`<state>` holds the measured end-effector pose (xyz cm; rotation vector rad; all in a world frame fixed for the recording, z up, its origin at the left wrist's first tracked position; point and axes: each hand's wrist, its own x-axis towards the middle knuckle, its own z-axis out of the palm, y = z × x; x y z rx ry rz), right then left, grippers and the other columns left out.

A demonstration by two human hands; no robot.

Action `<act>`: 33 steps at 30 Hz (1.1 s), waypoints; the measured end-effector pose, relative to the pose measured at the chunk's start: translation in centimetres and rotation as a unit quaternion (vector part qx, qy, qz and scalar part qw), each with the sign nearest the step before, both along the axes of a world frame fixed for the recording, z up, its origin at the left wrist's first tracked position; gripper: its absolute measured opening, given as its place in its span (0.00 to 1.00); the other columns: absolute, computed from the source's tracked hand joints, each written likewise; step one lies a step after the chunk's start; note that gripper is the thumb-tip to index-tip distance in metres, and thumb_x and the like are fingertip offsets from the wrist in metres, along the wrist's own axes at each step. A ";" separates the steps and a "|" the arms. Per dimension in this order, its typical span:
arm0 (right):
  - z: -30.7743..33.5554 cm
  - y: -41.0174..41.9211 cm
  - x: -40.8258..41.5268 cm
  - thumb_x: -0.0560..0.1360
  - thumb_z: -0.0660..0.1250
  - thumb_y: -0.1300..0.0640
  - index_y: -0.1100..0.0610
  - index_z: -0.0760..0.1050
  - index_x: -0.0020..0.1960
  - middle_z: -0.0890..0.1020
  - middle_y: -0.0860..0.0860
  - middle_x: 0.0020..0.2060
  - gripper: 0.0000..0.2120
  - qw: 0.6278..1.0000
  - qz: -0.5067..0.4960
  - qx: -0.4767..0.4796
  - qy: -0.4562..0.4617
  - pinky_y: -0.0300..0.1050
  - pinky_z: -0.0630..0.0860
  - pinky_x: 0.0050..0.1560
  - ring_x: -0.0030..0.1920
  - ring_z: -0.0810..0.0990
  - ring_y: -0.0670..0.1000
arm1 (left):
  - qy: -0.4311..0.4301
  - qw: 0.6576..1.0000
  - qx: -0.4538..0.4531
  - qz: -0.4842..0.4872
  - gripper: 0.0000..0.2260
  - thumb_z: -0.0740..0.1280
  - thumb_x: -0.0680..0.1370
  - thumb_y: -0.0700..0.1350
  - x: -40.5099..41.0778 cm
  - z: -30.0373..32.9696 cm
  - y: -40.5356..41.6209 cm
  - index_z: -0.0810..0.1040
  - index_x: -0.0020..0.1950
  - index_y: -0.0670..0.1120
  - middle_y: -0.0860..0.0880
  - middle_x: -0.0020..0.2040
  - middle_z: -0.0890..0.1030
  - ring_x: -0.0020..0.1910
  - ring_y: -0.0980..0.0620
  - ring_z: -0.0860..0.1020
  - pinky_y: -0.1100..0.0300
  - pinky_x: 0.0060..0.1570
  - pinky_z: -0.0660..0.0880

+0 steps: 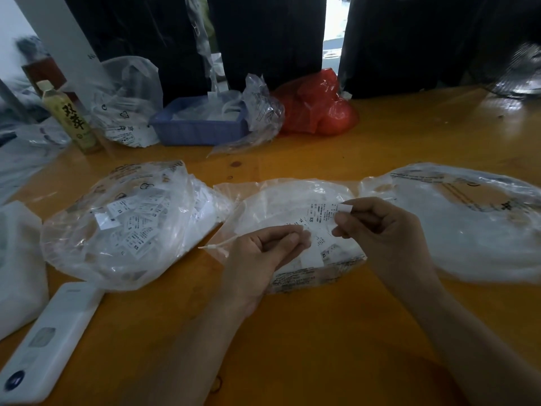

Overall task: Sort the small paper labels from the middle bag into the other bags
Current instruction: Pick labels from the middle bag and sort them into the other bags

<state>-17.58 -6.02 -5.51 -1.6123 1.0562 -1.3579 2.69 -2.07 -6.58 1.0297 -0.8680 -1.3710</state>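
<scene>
Three clear plastic bags lie on the orange table. The middle bag [281, 200] holds loose white paper labels and both my hands hover over it. My right hand [380, 230] pinches a small white label [345, 208] between thumb and fingers. My left hand [263, 253] has its fingers curled together over the bag's labels; whether it pinches one is unclear. The left bag [117, 230] is filled with printed size labels. The right bag [474, 224] looks mostly white inside.
A white phone-like device [49, 344] lies at the front left beside a white bundle [17, 259]. At the back stand a tea bottle [70, 115], a blue basket [199, 124], crumpled clear bags [126, 98] and a red bag [319, 104].
</scene>
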 end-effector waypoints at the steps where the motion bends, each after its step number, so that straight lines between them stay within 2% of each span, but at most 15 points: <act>1: 0.0 0.0 0.1 0.72 0.72 0.48 0.49 0.82 0.52 0.87 0.45 0.39 0.10 1.000 0.007 0.001 0.000 0.33 0.80 0.43 0.41 0.87 0.45 | -0.007 1.000 -0.005 -0.003 0.09 0.75 0.72 0.43 0.0 0.0 0.0 0.90 0.51 0.47 0.40 0.53 0.88 0.56 0.44 0.88 0.62 0.55 0.83; 4: -0.1 0.1 0.2 0.72 0.72 0.49 0.48 0.82 0.51 0.87 0.43 0.40 0.09 1.000 0.017 0.001 0.006 0.33 0.80 0.44 0.41 0.87 0.45 | -0.024 1.000 -0.017 -0.008 0.10 0.76 0.72 0.45 0.0 -0.2 0.1 0.90 0.52 0.47 0.40 0.53 0.89 0.56 0.44 0.87 0.60 0.56 0.83; 8: -0.2 -0.2 0.0 0.74 0.72 0.51 0.47 0.81 0.51 0.87 0.41 0.40 0.06 0.998 0.016 -0.006 0.066 0.36 0.82 0.46 0.42 0.86 0.43 | -0.032 0.999 -0.015 -0.009 0.11 0.76 0.72 0.46 0.0 -0.4 0.0 0.90 0.53 0.48 0.41 0.53 0.89 0.57 0.44 0.87 0.60 0.56 0.83; 12: -0.4 -0.2 0.1 0.76 0.74 0.57 0.49 0.83 0.51 0.86 0.41 0.38 0.06 0.992 -0.006 -0.021 0.127 0.30 0.78 0.42 0.41 0.85 0.38 | -0.043 0.999 -0.011 -0.002 0.11 0.77 0.71 0.47 0.1 -0.5 -0.1 0.90 0.52 0.50 0.41 0.52 0.89 0.57 0.44 0.87 0.60 0.57 0.83; 15: -0.3 0.0 0.1 0.77 0.74 0.58 0.51 0.84 0.52 0.85 0.40 0.41 0.05 0.983 -0.015 -0.040 0.180 0.30 0.77 0.40 0.44 0.83 0.38 | -0.078 0.997 -0.015 0.018 0.10 0.78 0.70 0.48 0.2 -0.4 0.0 0.90 0.51 0.52 0.44 0.51 0.89 0.54 0.47 0.88 0.62 0.53 0.83; 18: -0.1 0.0 0.1 0.78 0.72 0.58 0.51 0.85 0.55 0.84 0.40 0.44 0.08 0.972 -0.004 -0.066 0.227 0.29 0.77 0.43 0.49 0.80 0.38 | -0.134 0.990 -0.026 0.035 0.08 0.77 0.72 0.49 0.2 -0.2 0.1 0.90 0.50 0.55 0.49 0.49 0.90 0.49 0.50 0.89 0.64 0.46 0.84; 21: -0.1 0.1 0.4 0.79 0.70 0.60 0.51 0.83 0.61 0.80 0.37 0.44 0.12 0.961 0.028 -0.095 0.258 0.27 0.74 0.45 0.48 0.79 0.38 | -0.197 0.979 -0.046 0.030 0.07 0.77 0.77 0.46 0.3 -0.3 0.3 0.88 0.53 0.56 0.53 0.48 0.90 0.47 0.53 0.88 0.63 0.39 0.83; 24: -0.5 0.4 0.9 0.77 0.72 0.57 0.45 0.79 0.62 0.81 0.35 0.41 0.15 0.968 0.036 -0.068 0.239 0.26 0.75 0.47 0.47 0.80 0.36 | -0.223 0.973 -0.048 0.026 0.07 0.77 0.77 0.48 0.1 -0.2 0.5 0.88 0.53 0.58 0.55 0.48 0.90 0.45 0.55 0.88 0.64 0.36 0.82; 26: -0.7 0.4 1.1 0.76 0.75 0.54 0.43 0.77 0.56 0.83 0.38 0.40 0.12 0.981 0.013 -0.032 0.193 0.29 0.77 0.45 0.44 0.82 0.38 | -0.215 0.975 -0.040 0.029 0.07 0.77 0.75 0.52 0.0 -0.1 0.5 0.89 0.52 0.60 0.54 0.47 0.90 0.43 0.53 0.88 0.63 0.34 0.82; 29: -0.7 0.5 1.3 0.77 0.72 0.51 0.41 0.79 0.50 0.83 0.36 0.41 0.06 0.984 0.006 -0.029 0.175 0.31 0.78 0.43 0.43 0.83 0.39 | -0.188 0.981 -0.020 0.037 0.09 0.77 0.71 0.56 -0.1 -0.2 0.4 0.90 0.50 0.61 0.53 0.47 0.90 0.40 0.52 0.88 0.61 0.32 0.82; 33: -0.9 1.2 1.7 0.77 0.70 0.47 0.42 0.82 0.52 0.84 0.39 0.43 0.05 0.988 0.090 0.005 0.128 0.34 0.81 0.39 0.40 0.85 0.44 | -0.166 0.985 -0.016 0.046 0.09 0.77 0.72 0.54 0.0 -0.4 0.3 0.90 0.52 0.58 0.53 0.50 0.89 0.48 0.54 0.88 0.61 0.32 0.82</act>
